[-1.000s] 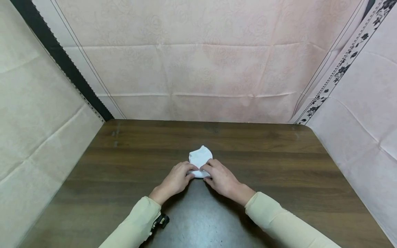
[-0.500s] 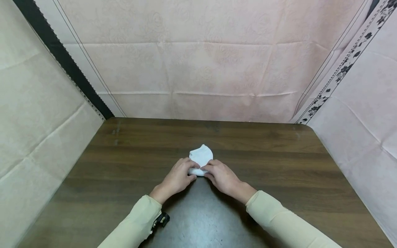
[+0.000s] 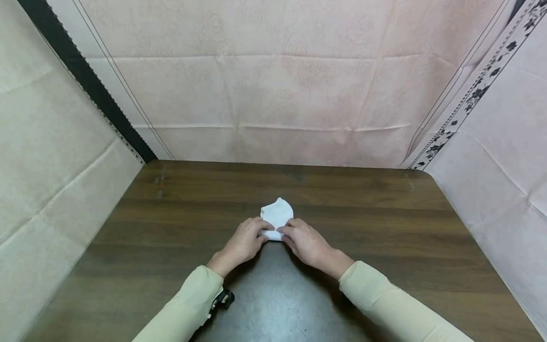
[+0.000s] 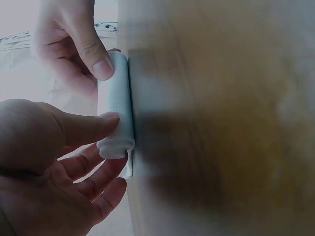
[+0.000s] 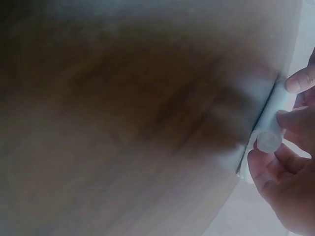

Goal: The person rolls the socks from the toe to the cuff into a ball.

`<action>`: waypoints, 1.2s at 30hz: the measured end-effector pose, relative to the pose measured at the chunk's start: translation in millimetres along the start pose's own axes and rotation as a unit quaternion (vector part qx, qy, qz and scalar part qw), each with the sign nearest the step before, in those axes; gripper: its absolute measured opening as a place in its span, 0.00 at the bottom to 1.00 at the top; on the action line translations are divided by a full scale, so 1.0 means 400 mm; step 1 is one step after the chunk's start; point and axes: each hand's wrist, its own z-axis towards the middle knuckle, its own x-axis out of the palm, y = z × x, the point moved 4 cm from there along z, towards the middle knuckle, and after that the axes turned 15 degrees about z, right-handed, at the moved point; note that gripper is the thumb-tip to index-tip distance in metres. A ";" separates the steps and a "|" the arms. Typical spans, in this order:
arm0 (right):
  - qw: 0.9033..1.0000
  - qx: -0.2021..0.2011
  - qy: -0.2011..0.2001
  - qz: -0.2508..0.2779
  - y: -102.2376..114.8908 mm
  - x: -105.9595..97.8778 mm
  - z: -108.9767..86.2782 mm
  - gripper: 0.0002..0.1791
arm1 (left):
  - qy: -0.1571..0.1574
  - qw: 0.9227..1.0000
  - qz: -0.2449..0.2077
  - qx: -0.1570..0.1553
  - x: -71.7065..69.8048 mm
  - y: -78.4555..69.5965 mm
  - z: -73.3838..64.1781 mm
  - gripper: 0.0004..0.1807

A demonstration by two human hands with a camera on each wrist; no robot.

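Note:
A small white cloth (image 3: pixel 277 212) lies on the table, its near part rolled into a tight cylinder and its far part flat with a rounded, pointed edge. My left hand (image 3: pixel 244 241) pinches the left end of the roll, thumb on the near side and fingers over the top. At the other end, my right hand (image 3: pixel 308 245) grips in the same way. The left wrist view shows the roll (image 4: pixel 116 93) with a fine texture, both thumbs pressing its side. One end of the roll (image 5: pixel 269 140) shows round in the right wrist view.
The brown wood-grain table (image 3: pixel 192 199) extends around the hands. Pale patterned cloth (image 3: pixel 273 95) hangs behind it, with more cloth at both sides. A black device (image 3: pixel 223 300) is strapped at the left wrist.
Both hands have rolled the near edge slightly farther away, and the roll now looks neater and tighter. The hands stay at its two ends.

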 end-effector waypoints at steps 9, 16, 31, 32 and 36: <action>1.000 -0.012 -0.024 -0.001 -0.002 -0.006 -0.004 0.17 | -0.009 1.000 0.017 0.003 -0.004 0.002 0.002 0.11; 0.999 -0.021 -0.028 -0.007 -0.001 -0.004 -0.002 0.16 | 0.000 1.000 0.018 0.000 -0.001 0.003 0.001 0.11; 1.000 -0.009 -0.012 -0.007 -0.005 -0.007 0.003 0.13 | -0.040 0.999 0.003 0.018 -0.006 -0.010 -0.002 0.14; 1.000 -0.007 -0.010 -0.006 -0.005 -0.007 0.004 0.13 | -0.043 0.999 0.004 0.020 -0.007 -0.011 -0.002 0.14; 1.000 0.002 0.000 -0.001 -0.007 -0.009 0.005 0.14 | -0.050 0.998 0.007 0.025 -0.009 -0.011 -0.002 0.14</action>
